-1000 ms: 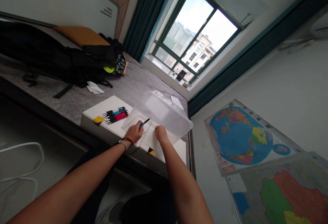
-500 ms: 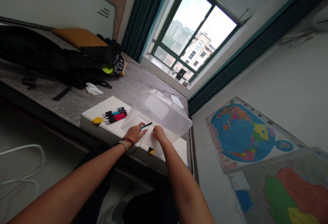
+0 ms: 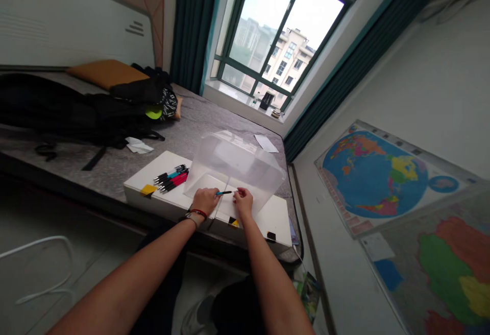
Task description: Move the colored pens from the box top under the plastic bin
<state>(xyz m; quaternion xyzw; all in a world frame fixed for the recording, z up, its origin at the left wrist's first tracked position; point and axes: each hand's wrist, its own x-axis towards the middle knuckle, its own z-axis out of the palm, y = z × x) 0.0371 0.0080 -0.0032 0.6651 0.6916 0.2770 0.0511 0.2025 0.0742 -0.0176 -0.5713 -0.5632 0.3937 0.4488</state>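
My left hand grips a blue pen with a black end, which points right above the white boxes. Close to the pen's tip, my right hand has its fingers bent in a pinch; anything small between them is too tiny to make out. Both hands are in front of a clear plastic bin that lies on its side with its opening toward me. To the left, several pens with black, blue and red barrels lie in a row on the white box.
A black bag and a crumpled white paper lie on the grey mattress. Another white sheet is behind the bin. Yellow-black tape marks the box edge. A wall with a world map stands on the right.
The pen has turned from slanting upward to nearly level. My right hand has turned, its fingertips now up at the pen's tip. The camera view has shifted slightly.
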